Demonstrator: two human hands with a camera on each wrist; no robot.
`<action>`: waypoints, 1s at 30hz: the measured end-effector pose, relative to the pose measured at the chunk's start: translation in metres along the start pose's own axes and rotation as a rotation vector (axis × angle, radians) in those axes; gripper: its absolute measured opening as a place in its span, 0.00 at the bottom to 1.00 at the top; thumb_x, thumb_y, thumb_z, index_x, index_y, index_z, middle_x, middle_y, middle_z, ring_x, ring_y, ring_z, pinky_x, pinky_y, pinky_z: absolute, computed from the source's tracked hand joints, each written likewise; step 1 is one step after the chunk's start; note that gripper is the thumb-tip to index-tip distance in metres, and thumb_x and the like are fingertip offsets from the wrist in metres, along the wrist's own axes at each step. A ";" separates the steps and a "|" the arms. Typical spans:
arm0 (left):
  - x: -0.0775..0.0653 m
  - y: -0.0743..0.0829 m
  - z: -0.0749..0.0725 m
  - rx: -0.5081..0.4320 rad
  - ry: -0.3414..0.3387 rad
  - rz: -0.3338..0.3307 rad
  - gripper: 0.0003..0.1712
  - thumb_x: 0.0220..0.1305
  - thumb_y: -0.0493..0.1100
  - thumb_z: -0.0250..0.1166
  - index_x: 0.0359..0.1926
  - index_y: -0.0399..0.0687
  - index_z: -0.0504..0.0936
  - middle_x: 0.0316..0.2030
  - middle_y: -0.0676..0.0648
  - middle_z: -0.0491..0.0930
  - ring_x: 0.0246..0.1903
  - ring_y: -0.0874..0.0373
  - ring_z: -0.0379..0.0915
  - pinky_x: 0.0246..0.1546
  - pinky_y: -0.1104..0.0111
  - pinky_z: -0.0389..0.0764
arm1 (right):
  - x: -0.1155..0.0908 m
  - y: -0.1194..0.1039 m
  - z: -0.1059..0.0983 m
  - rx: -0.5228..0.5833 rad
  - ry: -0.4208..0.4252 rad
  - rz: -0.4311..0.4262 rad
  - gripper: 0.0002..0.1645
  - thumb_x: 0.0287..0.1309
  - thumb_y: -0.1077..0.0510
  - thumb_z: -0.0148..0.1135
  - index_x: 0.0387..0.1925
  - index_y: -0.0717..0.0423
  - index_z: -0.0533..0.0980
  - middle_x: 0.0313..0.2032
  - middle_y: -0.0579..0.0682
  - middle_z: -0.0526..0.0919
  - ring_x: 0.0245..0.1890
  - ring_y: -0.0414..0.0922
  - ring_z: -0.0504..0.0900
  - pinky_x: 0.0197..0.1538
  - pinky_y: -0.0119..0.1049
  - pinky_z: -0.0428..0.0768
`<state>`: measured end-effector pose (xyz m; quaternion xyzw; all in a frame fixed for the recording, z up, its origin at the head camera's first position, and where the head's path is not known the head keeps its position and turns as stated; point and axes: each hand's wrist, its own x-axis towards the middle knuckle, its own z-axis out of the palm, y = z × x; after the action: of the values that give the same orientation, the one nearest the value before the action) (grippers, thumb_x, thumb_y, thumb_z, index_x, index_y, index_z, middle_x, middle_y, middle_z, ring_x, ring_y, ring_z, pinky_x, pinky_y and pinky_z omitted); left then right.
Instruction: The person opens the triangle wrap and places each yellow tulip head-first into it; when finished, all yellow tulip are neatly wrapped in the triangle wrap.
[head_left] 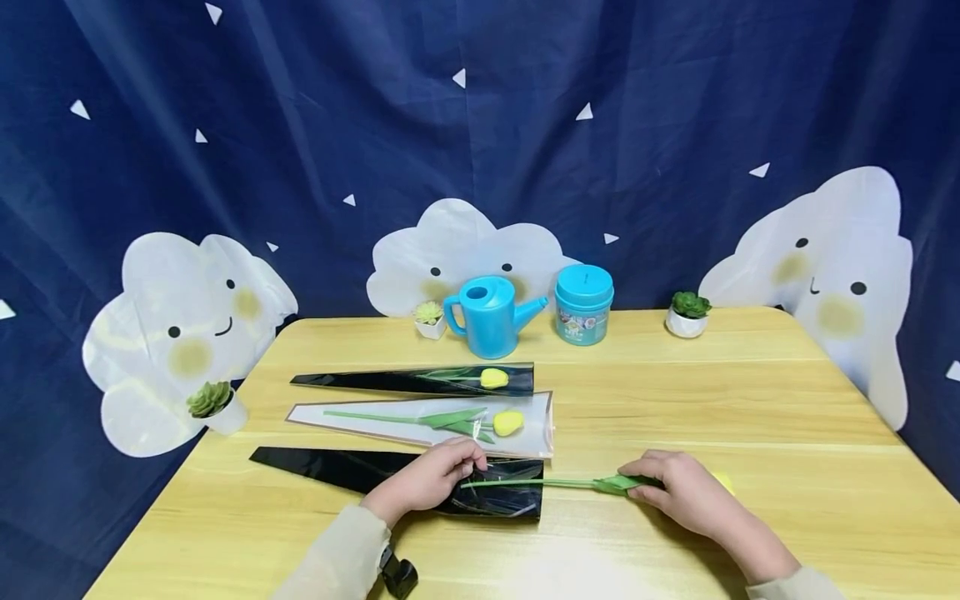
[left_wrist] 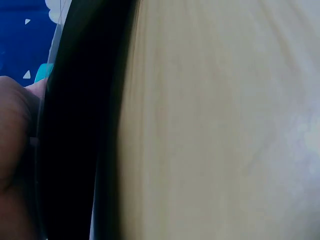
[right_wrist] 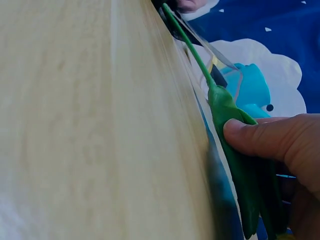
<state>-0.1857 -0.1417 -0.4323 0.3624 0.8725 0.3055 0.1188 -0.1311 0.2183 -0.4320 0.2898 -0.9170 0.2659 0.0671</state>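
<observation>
A black flower sleeve [head_left: 337, 468] with a clear front lies nearest on the table. My left hand [head_left: 442, 471] holds it at the upper edge with curled fingers; in the left wrist view the dark sleeve [left_wrist: 80, 130] hides most of that hand. My right hand [head_left: 678, 492] pinches an artificial tulip [head_left: 566, 482] by its green leaves. Thumb and leaves [right_wrist: 232, 145] show closely in the right wrist view. The tulip's stem points left and overlaps the sleeve's wide end, its tip near my left fingers. Its yellow bloom [head_left: 723, 481] is mostly hidden behind my right hand.
Beyond lie a white sleeve [head_left: 405, 410] and another black sleeve [head_left: 360, 381], each with a yellow tulip. A blue watering can [head_left: 489, 321], a blue canister [head_left: 583, 308] and small potted succulents [head_left: 686, 315] stand farther back. A dark curtain [head_left: 480, 125] hangs behind the table.
</observation>
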 end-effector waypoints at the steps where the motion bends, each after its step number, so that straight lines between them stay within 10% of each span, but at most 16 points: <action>1: 0.000 0.001 0.000 0.014 -0.002 0.000 0.12 0.67 0.30 0.50 0.37 0.52 0.74 0.38 0.55 0.73 0.38 0.63 0.64 0.43 0.69 0.69 | 0.000 -0.001 0.000 0.006 0.002 0.000 0.12 0.50 0.57 0.67 0.39 0.53 0.81 0.31 0.36 0.79 0.29 0.28 0.72 0.30 0.30 0.73; 30: 0.005 0.009 0.002 0.065 -0.019 0.009 0.12 0.68 0.32 0.49 0.40 0.53 0.74 0.40 0.55 0.74 0.40 0.64 0.67 0.46 0.68 0.71 | 0.035 -0.042 0.022 0.055 -0.072 -0.014 0.10 0.50 0.59 0.67 0.37 0.54 0.82 0.30 0.42 0.82 0.30 0.36 0.78 0.33 0.32 0.76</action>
<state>-0.1832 -0.1316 -0.4284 0.3729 0.8791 0.2741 0.1139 -0.1352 0.1607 -0.4219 0.3073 -0.9091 0.2798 0.0279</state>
